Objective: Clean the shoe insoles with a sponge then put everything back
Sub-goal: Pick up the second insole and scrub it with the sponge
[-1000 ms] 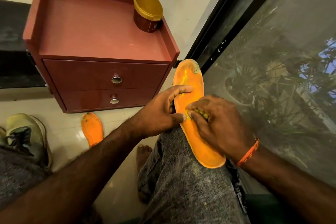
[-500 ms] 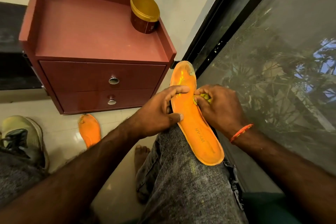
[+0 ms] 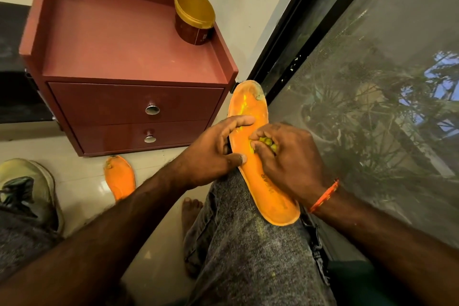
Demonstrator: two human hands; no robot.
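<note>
Long orange foam insole [image 3: 258,176] lies lengthwise on the person's grey denim knee [image 3: 248,243], centre of frame, toe end pointing up toward the black window frame [image 3: 293,40], heel end lower right. Left hand [image 3: 213,154] grips the insole's left edge at mid-length: index finger stretched across the top face, thumb pressed on the edge lower down, other fingers curled behind. Right hand [image 3: 285,156] sits on the insole's right half, just beside the left hand, fingers bunched around a small yellow-green sponge [image 3: 267,143] and pressing it onto the orange surface; only bits of sponge show between the fingers. Orange thread band [image 3: 325,195] on the right wrist. Yellowish smear on the insole's toe area, grey worn patch at the tip. Second orange insole [image 3: 120,176] flat on the pale tiled floor [image 3: 82,176], lower left of centre, well apart from both hands, in front of the reddish-brown two-drawer cabinet [image 3: 129,77]. Round gold-lidded jar [image 3: 193,17] on the cabinet top, back right corner. Pale green sneaker [image 3: 29,189] at left edge. Bare foot [image 3: 190,211] on floor beneath the knee.
</note>
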